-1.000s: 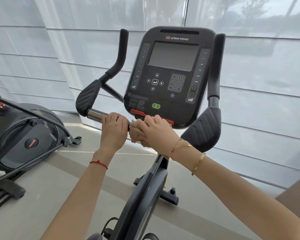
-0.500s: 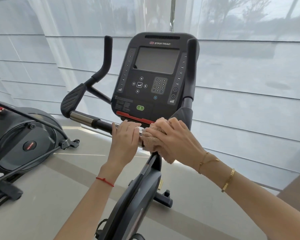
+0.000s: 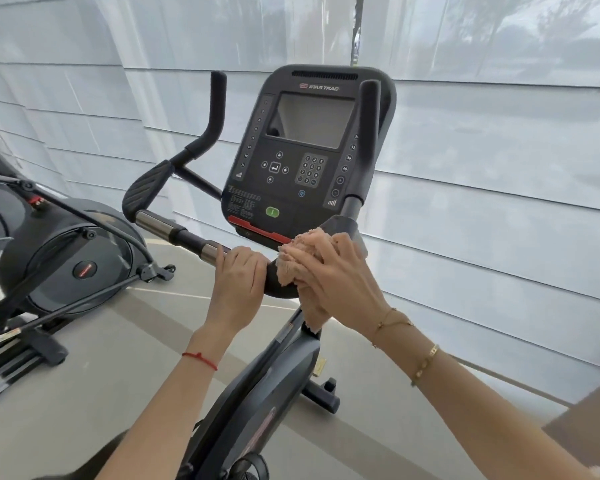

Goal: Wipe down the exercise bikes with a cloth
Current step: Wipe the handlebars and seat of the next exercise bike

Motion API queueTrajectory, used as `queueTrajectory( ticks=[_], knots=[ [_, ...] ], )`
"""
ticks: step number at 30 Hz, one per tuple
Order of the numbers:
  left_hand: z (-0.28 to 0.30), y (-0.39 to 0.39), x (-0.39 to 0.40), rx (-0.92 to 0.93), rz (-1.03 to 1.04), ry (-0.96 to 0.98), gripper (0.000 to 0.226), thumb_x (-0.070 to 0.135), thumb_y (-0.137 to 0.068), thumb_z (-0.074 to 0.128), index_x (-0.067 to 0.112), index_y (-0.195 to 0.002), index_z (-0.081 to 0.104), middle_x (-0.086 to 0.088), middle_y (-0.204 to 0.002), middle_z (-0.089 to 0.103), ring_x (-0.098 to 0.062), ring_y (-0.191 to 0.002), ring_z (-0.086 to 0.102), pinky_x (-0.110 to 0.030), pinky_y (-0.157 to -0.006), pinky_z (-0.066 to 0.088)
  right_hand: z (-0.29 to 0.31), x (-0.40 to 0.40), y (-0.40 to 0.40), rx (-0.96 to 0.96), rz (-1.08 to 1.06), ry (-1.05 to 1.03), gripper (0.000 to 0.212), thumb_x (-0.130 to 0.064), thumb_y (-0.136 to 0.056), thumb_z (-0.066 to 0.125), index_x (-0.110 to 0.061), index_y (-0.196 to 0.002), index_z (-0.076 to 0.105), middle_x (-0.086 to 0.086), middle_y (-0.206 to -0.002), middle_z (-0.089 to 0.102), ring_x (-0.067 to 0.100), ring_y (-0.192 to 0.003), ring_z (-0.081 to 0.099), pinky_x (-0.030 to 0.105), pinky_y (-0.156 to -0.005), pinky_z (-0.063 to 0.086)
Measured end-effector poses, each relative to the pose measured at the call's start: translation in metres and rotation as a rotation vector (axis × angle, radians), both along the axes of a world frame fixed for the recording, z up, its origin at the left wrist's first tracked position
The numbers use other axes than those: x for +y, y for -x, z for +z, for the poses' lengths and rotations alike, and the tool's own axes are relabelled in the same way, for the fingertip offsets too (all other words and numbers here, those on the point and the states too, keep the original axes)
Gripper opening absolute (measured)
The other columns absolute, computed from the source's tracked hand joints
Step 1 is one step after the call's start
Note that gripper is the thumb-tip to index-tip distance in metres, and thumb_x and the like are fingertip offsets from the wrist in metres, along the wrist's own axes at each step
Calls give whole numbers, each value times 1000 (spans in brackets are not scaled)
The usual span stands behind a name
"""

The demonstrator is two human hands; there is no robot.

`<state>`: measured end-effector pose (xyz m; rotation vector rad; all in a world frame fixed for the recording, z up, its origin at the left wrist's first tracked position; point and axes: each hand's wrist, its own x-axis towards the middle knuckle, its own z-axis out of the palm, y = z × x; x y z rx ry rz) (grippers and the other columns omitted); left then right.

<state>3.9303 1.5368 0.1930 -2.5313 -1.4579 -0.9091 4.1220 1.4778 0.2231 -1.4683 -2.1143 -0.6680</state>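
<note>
free: bar [image 3: 174, 232] left of hands | blocked: console [image 3: 309, 157] above, right grip [image 3: 368, 133]

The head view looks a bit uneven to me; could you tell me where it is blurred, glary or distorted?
In the head view, the elliptical machine at the left edge is smeared by motion blur; the console stays readable, its screen showing a pale reflection; light through the window blinds is soft, with no hard shadows; wide-angle bending curves the blind lines; the cloth under the right hand is fairly sharp.

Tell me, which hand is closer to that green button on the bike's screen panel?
The right hand, though narrowly: it presses the cloth just below and right of the green button. The left hand grips the handlebar lower, slightly left of it.
</note>
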Motion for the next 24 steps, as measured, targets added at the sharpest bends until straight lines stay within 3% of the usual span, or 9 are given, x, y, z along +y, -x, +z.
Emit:
queueTrajectory(
  ticks=[3,6,9,12,14,17,24],
  knots=[
    [3,0,-3,-7,-3,-2,35,23,-93,18,16,-86,52,-2,-87,52,-27,-94,51,-52,-111,26,10,6,-6,89,42,72,38,-29,-94,42,-19,-124,63,7,-115,60,29,-103,49,45,-89,44],
    [8,2,-11,4,-19,45,43,27,-95,13,17,-96,55,-2,-96,55,-26,-103,50,-51,-105,34,29,18,-13,96,-61,73,37,-31,-92,39,-25,-117,65,3,-115,59,27,-105,48,45,-85,42],
    [5,8,-24,-73,-41,119,45,32,-101,17,18,-121,55,-2,-125,56,-24,-131,41,-47,-116,28,34,31,-14,48,-93,-6,22,-22,-89,50,-20,-98,70,8,-101,61,25,-93,39,40,-78,33],
    [3,17,-48,-150,-34,155,41,30,-103,29,18,-139,47,-1,-145,44,-17,-141,31,-40,-120,23,36,20,-7,83,-88,50,30,-29,-95,44,-22,-114,66,7,-109,60,27,-101,46,44,-84,40],
    [3,29,-68,-166,-25,157,42,32,-103,30,18,-139,47,1,-143,46,-14,-138,34,-37,-119,27,31,2,3,95,-7,17,32,-30,-95,43,-23,-118,64,6,-110,59,26,-102,45,44,-84,38],
    [-2,57,-100,-154,28,182,45,38,-102,28,20,-136,50,4,-138,51,-11,-134,39,-33,-116,31,11,-32,35,31,93,-1,29,-24,-95,49,-25,-119,64,3,-110,58,21,-95,38,34,-81,32],
    [-32,161,-180,-127,262,255,39,38,-101,34,26,-135,49,11,-132,54,-7,-124,45,-28,-108,35,-36,-100,156,224,244,306,39,-37,-100,36,-33,-138,46,-2,-122,47,21,-99,38,35,-85,39]
  ],
)
